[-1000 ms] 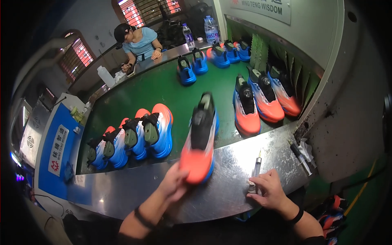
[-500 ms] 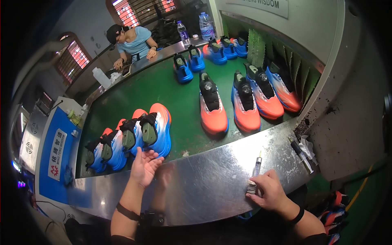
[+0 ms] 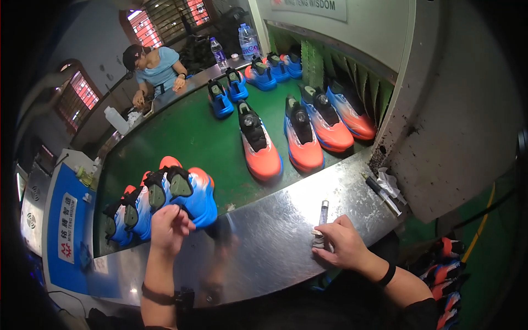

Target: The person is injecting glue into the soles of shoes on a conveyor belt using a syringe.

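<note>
My left hand (image 3: 171, 228) is closed at the heel of the nearest shoe (image 3: 199, 201) in the left group, its fingers seemingly pinching the black heel collar. This sneaker is orange at the toe and blue at the heel, and it tilts away from its neighbours. Over the metal ledge, my right hand (image 3: 342, 241) grips a syringe (image 3: 323, 213) with a clear barrel, tip pointing up and away from me. Something pale, perhaps its wrapped end, shows between thumb and fingers. Several matching shoes (image 3: 135, 212) stand left of the held one, heels toward me.
A green conveyor belt (image 3: 181, 132) carries more sneakers (image 3: 258, 148) on the right and far side. Along the near edge runs the metal ledge (image 3: 264, 247). A second syringe (image 3: 382, 195) and crumpled tissue (image 3: 391, 184) lie at its right end. Across the belt sits a co-worker (image 3: 159, 71).
My left hand has gone from open beside the shoe to closed at its heel, and the shoe has tilted. The syringe stays in my right hand. The whole view has shifted.
</note>
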Tool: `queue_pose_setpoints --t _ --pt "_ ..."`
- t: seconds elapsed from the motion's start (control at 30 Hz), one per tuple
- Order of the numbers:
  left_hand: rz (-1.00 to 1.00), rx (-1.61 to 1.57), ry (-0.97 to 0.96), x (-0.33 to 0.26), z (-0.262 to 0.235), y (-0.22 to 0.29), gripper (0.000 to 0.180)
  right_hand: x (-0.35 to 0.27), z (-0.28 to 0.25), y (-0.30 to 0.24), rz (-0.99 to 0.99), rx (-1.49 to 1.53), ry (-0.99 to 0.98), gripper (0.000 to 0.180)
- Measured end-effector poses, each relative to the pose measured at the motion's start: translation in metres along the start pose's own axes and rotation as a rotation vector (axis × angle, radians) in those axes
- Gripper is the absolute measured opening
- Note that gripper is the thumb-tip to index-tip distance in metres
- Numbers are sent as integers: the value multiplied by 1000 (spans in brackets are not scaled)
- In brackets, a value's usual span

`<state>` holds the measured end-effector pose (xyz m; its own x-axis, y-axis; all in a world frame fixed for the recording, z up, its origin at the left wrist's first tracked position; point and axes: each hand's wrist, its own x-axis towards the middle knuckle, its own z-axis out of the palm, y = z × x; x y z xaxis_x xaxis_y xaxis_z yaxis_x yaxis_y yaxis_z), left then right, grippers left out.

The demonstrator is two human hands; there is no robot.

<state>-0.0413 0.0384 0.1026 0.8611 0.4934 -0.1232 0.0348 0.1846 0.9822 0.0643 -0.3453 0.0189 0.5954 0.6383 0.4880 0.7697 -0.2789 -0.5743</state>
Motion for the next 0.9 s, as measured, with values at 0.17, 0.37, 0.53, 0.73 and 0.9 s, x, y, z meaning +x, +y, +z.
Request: queue_pose_setpoints --t 0.17,0.37,0.53,0.73,0.9 --pt "-83 147 -263 -93 42 7 28 -4 -3 2 93 128 7 49" --pt "-76 158 -502 -111 53 -25 34 -25 -14 -4 307 323 -3 48" --pt "59 283 -64 -37 -12 -33 18 -50 -39 -20 556 823 81 61" --pt "224 870 94 108 -76 -100 32 -67 -51 -18 605 308 -52 58" --pt "266 692 34 132 -38 -118 40 -71 -48 -33 462 445 73 51"
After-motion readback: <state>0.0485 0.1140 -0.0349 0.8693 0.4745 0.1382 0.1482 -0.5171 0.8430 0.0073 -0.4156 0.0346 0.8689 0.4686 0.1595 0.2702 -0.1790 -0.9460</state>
